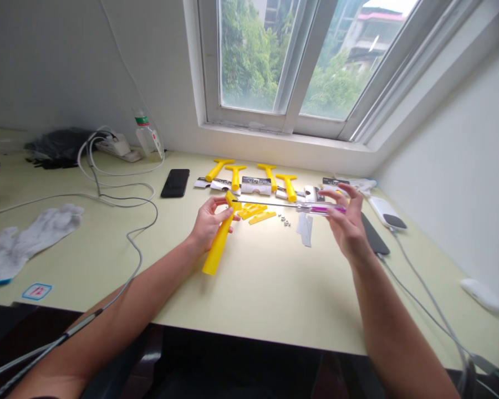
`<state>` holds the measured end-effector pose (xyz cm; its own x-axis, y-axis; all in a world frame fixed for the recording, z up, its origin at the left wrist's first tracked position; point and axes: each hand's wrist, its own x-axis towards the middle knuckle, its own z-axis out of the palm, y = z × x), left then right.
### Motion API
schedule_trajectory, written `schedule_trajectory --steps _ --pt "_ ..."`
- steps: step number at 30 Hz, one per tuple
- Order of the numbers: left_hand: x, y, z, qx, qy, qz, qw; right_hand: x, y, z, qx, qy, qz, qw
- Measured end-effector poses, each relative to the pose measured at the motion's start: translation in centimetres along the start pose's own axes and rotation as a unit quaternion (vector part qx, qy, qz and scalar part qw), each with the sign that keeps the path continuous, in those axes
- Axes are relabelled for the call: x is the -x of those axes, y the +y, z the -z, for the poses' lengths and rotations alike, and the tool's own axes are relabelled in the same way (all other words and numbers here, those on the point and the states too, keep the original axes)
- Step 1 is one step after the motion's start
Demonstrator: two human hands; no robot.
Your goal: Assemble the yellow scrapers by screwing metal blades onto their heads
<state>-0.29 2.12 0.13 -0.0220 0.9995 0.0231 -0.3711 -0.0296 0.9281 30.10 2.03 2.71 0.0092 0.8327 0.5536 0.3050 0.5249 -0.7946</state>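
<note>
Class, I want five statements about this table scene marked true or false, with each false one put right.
1. The left hand holds a yellow tool; the right hand holds a screwdriver. True.
2. The screwdriver's handle is green. False: it is clear and purple.
3. Four yellow T-shaped tools lie near the window. True.
4. A curtain covers the window. False: trees show through the glass.
5. Small metal parts lie on the table. True.

We see smooth plastic on the yellow tool (218, 241); metal shaft (270, 204), glossy clear plastic grip (311, 208) on the screwdriver (301, 207); shiny metal screws (283, 220); rough cloth glove (25, 244); glossy phone (175, 183); smooth bench (283, 288).
</note>
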Motion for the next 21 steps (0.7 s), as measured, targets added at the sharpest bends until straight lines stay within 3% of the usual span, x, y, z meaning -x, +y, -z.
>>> schedule_trajectory --steps 2,5,9,12,16,21 --pt "0.01 0.11 -0.04 -0.004 0.003 0.002 1.000 -0.04 -0.07 0.19 -0.013 -0.016 -0.025 0.999" --pt "0.00 0.23 -0.09 -0.009 0.006 0.000 1.000 -0.05 -0.34 0.17 -0.002 0.013 -0.073 0.997" --pt "0.01 0.17 -0.13 -0.016 0.008 -0.005 1.000 -0.10 -0.63 0.05 -0.045 -0.032 -0.060 0.997" --pt "0.07 0.04 -0.17 -0.019 -0.001 -0.001 1.000 -0.13 -0.59 0.17 -0.022 0.012 -0.072 0.997" --pt "0.14 -0.05 -0.17 -0.020 0.000 -0.001 1.000 -0.17 -0.42 0.37 -0.052 -0.036 -0.064 0.996" --pt "0.10 0.00 -0.16 -0.022 0.003 -0.003 1.000 -0.15 -0.67 0.33 -0.005 -0.006 -0.096 0.995"
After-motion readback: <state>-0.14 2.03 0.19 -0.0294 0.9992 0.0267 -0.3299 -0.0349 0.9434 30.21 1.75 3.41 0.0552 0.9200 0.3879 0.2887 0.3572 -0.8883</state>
